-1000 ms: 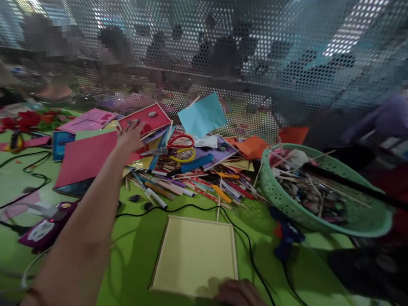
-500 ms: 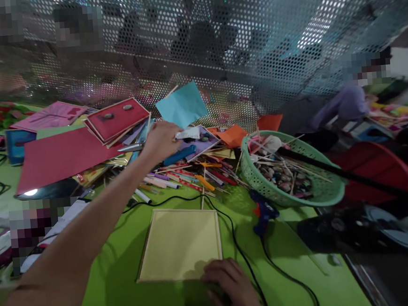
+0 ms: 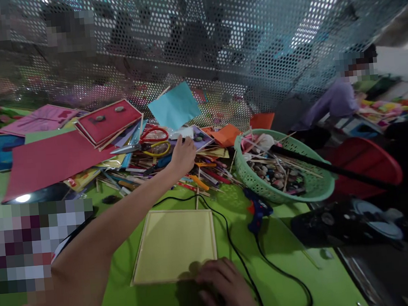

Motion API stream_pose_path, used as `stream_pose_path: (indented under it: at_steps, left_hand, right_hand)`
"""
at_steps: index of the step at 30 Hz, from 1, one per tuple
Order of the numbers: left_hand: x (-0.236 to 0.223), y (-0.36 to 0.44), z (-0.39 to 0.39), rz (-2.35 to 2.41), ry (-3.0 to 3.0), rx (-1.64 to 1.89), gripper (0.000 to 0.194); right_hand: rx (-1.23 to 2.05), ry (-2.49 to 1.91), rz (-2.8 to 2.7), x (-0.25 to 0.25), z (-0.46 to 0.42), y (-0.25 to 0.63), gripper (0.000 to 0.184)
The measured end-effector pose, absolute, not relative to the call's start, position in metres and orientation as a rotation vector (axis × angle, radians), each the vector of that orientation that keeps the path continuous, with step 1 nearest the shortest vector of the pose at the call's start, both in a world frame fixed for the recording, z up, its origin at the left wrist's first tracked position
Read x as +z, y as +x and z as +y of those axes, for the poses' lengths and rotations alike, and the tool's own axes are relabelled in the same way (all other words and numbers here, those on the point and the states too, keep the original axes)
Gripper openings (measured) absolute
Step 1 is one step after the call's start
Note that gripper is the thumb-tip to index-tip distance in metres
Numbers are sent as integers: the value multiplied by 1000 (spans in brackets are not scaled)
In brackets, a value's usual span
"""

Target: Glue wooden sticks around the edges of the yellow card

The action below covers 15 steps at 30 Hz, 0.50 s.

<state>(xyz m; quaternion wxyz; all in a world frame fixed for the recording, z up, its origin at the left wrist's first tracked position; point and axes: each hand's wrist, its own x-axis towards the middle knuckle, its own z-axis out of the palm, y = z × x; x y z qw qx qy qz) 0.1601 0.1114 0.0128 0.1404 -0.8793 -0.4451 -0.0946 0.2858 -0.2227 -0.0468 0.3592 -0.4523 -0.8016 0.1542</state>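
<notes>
My left hand (image 3: 183, 155) is stretched far out over a heap of sticks and pens (image 3: 205, 174), just right of the red-and-yellow scissors (image 3: 153, 140). Its fingers curl down into the heap; what they grip is hidden. My right hand (image 3: 223, 283) lies with bent fingers on the near edge of a yellow board with a wooden frame (image 3: 172, 242), which lies flat on the green table. A black cable (image 3: 232, 247) runs along the board's right side.
A green basket (image 3: 242, 169) of pebbles and sticks stands on the right, with a blue glue gun (image 3: 256, 210) before it. Red paper (image 3: 49, 160), a red framed board (image 3: 107, 120) and cyan paper (image 3: 174, 106) lie behind. A perforated screen (image 3: 217, 53) backs the table. A person (image 3: 334, 100) sits far right.
My left hand swept right, from the red framed board past the scissors to the stick heap, and its fingers curled down. The view shifted right. My right hand stayed on the board's near edge.
</notes>
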Motion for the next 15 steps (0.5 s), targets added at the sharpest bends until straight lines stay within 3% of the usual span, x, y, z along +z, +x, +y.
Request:
stream_pose_path:
  at_steps: [15]
  left_hand:
    - [16,158,120,-1367,-2500,-356,34]
  right_hand:
    - [418,-1174,-2060,-42,-222,283,10]
